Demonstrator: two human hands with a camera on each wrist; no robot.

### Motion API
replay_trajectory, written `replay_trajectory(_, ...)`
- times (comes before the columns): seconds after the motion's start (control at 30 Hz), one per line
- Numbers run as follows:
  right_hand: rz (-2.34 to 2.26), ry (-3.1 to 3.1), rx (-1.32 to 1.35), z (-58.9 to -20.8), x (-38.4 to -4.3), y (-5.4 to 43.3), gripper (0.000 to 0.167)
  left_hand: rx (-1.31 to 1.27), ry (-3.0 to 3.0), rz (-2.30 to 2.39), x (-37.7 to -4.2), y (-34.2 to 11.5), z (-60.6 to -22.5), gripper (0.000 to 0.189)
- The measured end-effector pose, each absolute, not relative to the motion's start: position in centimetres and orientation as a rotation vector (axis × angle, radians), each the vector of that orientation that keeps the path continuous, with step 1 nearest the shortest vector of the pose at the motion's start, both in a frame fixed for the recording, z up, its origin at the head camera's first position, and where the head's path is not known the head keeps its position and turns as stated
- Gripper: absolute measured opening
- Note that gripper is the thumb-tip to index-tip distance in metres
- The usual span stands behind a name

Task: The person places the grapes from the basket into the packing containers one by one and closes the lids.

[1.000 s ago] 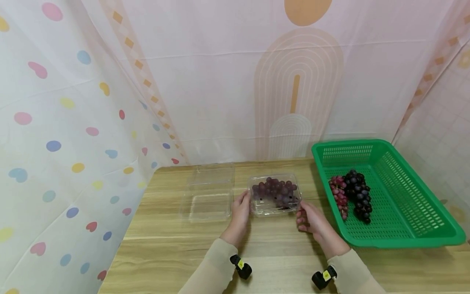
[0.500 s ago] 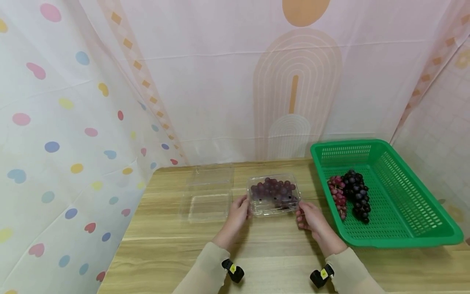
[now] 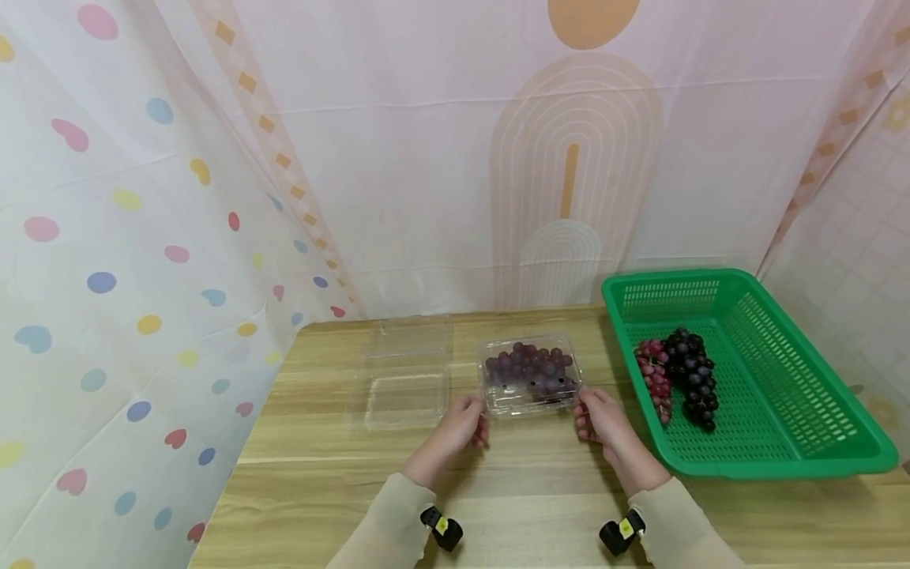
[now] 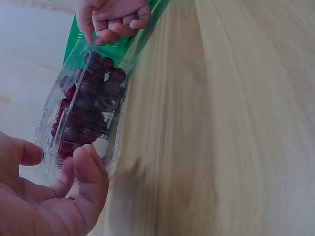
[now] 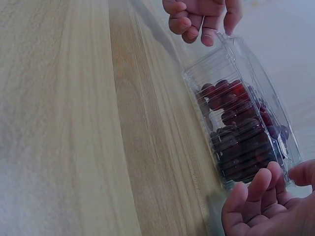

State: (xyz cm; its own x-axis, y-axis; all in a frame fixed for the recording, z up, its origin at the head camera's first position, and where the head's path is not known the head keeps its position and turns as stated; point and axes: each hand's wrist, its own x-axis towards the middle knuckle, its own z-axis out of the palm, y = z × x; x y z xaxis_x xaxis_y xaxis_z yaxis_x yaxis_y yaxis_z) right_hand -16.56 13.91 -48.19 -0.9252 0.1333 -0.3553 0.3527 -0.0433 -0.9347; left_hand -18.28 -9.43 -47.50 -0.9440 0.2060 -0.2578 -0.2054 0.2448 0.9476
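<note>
A clear plastic clamshell (image 3: 522, 403) with its lid down sits on the wooden table, dark red grapes (image 3: 533, 365) showing through it. At its front left corner my left hand (image 3: 458, 425) pinches the rim between thumb and index finger. My right hand (image 3: 603, 419) pinches the front right corner in the same way, its other fingers curled below the rim. In the left wrist view the grapes (image 4: 86, 98) press near the ribbed wall, and the right hand (image 4: 115, 19) shows at the far corner. The right wrist view shows the left hand (image 5: 204, 19) at the opposite corner.
Left of the hands another clear clamshell (image 3: 405, 399) lies unfolded on the table (image 3: 306, 474). A green basket (image 3: 775, 466) stands at the right, holding a red grape bunch (image 3: 654, 379) and a black one (image 3: 693, 379). A patterned curtain (image 3: 426, 197) hangs behind the table.
My left hand has slid from the clamshell's left side toward me, to its front left corner. The right hand has stayed at its corner, and the clamshell has hardly moved.
</note>
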Motion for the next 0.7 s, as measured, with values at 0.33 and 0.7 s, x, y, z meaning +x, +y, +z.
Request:
replay_trajectory(0.33, -2.079, 2.069, 0.521, -48.3, -16.62, 14.04, 0.023, -0.029, 2.137, 1.809, -18.59, -9.3, -48.17, 0.022)
replay_trajectory(0.7, -2.002, 2.082, 0.54, -47.73, -17.23, 13.92, 0.013, -0.107, 2.15, 1.889, -18.53, -8.9, -48.45, 0.022)
